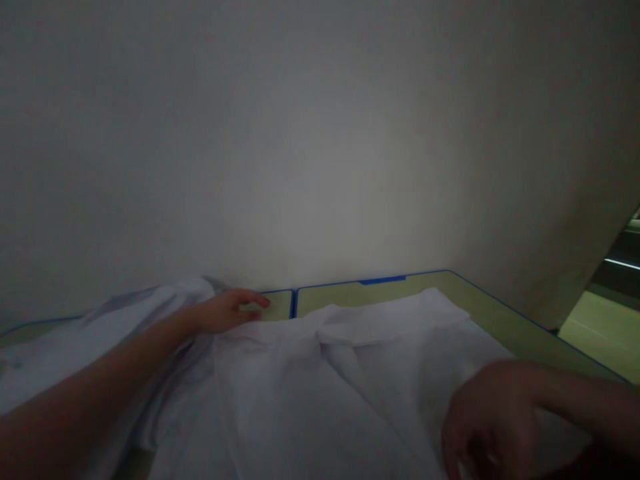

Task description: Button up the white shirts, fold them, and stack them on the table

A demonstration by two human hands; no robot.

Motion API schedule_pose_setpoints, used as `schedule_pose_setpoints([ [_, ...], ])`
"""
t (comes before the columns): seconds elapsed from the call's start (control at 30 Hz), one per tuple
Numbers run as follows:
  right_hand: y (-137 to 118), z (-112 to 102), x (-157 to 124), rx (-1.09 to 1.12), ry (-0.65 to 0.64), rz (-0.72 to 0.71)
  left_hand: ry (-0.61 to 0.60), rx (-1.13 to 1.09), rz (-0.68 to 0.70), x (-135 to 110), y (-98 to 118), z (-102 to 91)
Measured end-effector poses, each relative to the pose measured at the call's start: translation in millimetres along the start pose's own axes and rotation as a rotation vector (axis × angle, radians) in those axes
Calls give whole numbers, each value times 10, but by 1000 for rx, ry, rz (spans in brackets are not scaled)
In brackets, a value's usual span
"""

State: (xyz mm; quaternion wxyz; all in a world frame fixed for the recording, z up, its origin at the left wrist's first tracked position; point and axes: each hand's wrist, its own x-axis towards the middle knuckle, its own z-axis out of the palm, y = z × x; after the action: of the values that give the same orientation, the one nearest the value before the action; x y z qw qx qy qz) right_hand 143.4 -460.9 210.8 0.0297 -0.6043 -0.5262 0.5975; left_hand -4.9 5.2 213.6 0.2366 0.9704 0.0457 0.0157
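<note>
A white garment (320,400) lies spread across the table, its far edge folded into a band with creases running down from it. At the far left corner of this cloth rests my left hand (233,310), fingers stretched out and apart, with nothing seen in them. My right hand (493,417) is over the cloth's right side, near the bottom of the view. Its fingers curl downward and inward; the tips are dim and partly cut off, so what they pinch cannot be made out. More bunched white cloth (165,300) lies under and beside my left forearm.
The pale green tabletop (480,307) has blue edging, and a blue seam (293,303) runs between two boards. A plain grey wall (320,147) rises right behind it. Past the wall's end at the right, a light floor (600,330) shows.
</note>
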Motion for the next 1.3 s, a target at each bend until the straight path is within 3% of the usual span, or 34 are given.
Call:
schedule_pose_setpoints([
  [0.03, 127, -185, -23, 49, 72, 11, -6, 40, -34, 52, -159, 58],
  [0.07, 273, -396, -71, 65, 222, 37, -32, 57, -51, 83, -297, 107],
  [0.13, 604, -849, -206, 19, 635, 116, -96, 38, -40, 79, -483, 174],
  [0.2, 946, -1257, -324, 14, 1048, 265, -136, -24, -5, 13, -553, 191],
  [0.23, 1103, -1420, -357, 34, 1197, 337, -150, -51, 8, -31, -558, 185],
  [0.3, 1371, -1650, -360, 72, 1320, 421, -172, -74, 9, -119, -546, 153],
  [0.37, 1576, -1767, -297, 168, 1271, 412, -183, -62, -18, -197, -543, 108],
  [0.57, 2046, -1873, -232, 581, 977, 201, -187, 44, -110, -369, -608, -96],
  [0.7, 2265, -1868, -407, 687, 960, 187, -169, 94, -126, -421, -599, -186],
  [0.8, 2268, -1815, -471, 639, 1056, 152, -146, 117, -133, -413, -637, -159],
  [0.93, 2171, -1730, -401, 655, 1199, 15, -110, 138, -153, -371, -844, -77],
  [1.07, 2177, -1665, -297, 750, 1146, -80, -98, 177, -165, -345, -1108, -33],
  [1.2, 2199, -1598, -293, 804, 1108, -6, -108, 187, -181, -356, -1238, -9],
  [1.3, 2139, -1524, -348, 822, 972, 25, -110, 184, -191, -372, -1269, 8],
])
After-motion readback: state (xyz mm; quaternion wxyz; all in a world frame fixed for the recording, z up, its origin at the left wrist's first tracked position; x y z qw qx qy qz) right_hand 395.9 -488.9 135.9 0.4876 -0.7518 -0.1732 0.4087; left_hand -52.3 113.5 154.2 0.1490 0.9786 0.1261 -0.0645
